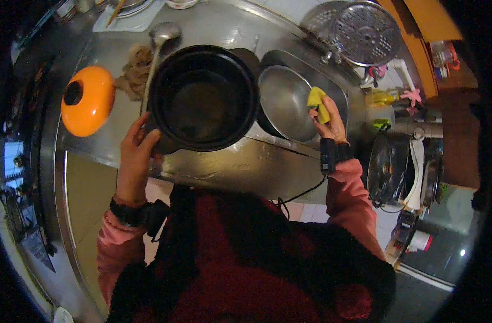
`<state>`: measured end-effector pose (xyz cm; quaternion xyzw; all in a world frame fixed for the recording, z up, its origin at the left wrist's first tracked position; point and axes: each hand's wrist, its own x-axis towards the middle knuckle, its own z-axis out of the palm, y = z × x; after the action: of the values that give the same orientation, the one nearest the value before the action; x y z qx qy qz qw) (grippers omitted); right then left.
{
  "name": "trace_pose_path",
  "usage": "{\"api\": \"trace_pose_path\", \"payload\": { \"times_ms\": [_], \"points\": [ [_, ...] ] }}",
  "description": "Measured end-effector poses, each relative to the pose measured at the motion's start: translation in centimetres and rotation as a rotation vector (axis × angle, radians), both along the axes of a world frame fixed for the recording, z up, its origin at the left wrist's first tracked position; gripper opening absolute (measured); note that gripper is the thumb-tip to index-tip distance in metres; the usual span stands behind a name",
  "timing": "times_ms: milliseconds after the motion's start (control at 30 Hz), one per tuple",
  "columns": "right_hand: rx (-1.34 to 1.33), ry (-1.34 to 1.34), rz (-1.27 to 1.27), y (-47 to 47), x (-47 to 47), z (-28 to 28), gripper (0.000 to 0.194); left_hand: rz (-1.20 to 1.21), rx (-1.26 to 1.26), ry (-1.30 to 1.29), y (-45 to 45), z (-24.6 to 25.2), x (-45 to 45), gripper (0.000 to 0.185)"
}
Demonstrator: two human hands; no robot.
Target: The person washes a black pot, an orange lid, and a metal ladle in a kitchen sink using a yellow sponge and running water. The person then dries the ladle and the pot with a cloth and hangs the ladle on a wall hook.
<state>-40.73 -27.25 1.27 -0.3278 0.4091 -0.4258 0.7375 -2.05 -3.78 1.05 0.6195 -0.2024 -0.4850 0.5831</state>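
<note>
A black two-handled pot (203, 99) stands at the left edge of the sink, on the steel counter. My left hand (139, 147) is at its lower-left handle, thumb and fingers around it. In my right hand (330, 121) is a yellow sponge (320, 103), held over the right rim of a steel bowl (288, 101) that sits in the sink. A ladle (163, 36) with a long handle lies just left of the pot, beside a crumpled brown cloth (137, 74). Farther left is an orange lid (88, 103) with a black knob.
A perforated steel steamer tray (365, 34) stands behind the sink near the faucet (332, 54). To the right are a bottle of yellow liquid (381, 97) and a black pan (387, 165). A white tray (129, 20) lies at the back left, near the stove side.
</note>
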Motion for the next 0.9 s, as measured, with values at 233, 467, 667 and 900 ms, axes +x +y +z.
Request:
{"api": "trace_pose_path", "payload": {
  "times_ms": [233, 467, 667, 900],
  "points": [
    [-0.022, 0.123, -0.049, -1.4, -0.7, -0.8, 0.022, -0.023, 0.014, -0.029, 0.0, 0.1, -0.1, 0.048],
    [-0.059, 0.088, -0.04, -2.5, -1.4, -2.2, 0.019, -0.019, 0.004, -0.041, 0.1, 0.5, -0.3, 0.048],
    [-0.073, 0.218, 0.045, -3.0, -2.0, -2.7, 0.008, -0.018, 0.009, -0.045, 0.1, 0.3, -0.3, 0.047],
    [-0.121, 0.489, -0.139, -3.1, -1.6, -2.5, 0.018, -0.032, 0.003, -0.039, 0.1, 0.6, -0.1, 0.048]
  ]
}}
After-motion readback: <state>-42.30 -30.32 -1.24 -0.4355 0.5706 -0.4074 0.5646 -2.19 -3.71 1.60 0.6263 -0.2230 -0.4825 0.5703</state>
